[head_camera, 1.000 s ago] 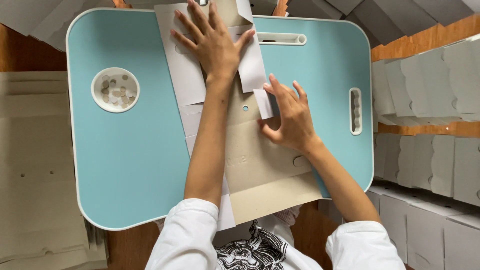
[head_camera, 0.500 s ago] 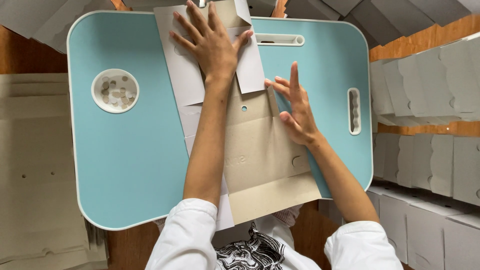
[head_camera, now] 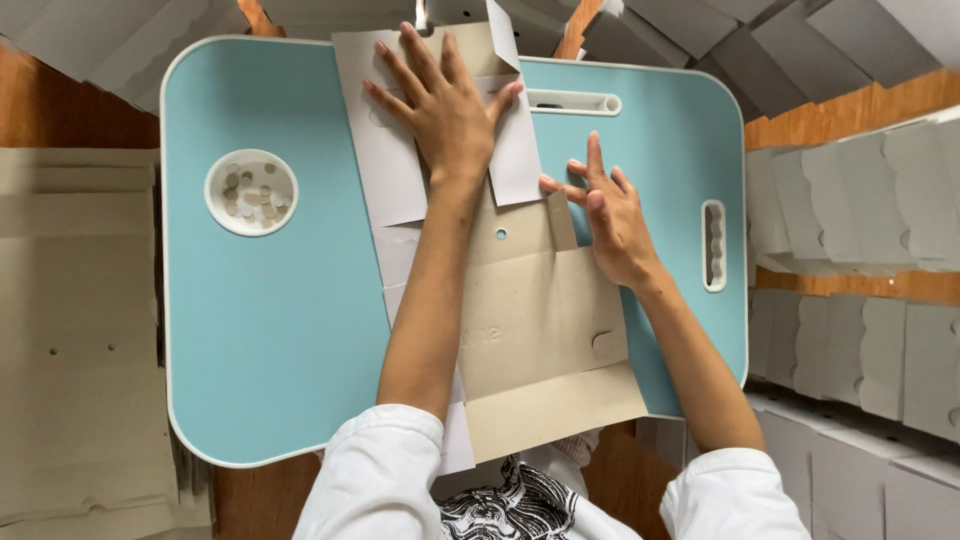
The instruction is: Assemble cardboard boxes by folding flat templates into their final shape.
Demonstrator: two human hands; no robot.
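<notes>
Now the flat cardboard box blank [head_camera: 540, 310] is pinned on the light-blue counter [head_camera: 280, 330] by the left hand [head_camera: 445, 105], spread open-palmed. The right hand [head_camera: 610, 215], earlier laid on the narrow flap [head_camera: 560, 215], has been shifted beside it, fingers extended, nothing gripped.

White short sleeves bunched up at both shoulders, just below the table's [head_camera: 270, 330] near edge. Black-and-white swirly print on the shirt front between them (can't make out the design). Bare forearms, both hands [head_camera: 445, 105] without rings or watch.
</notes>
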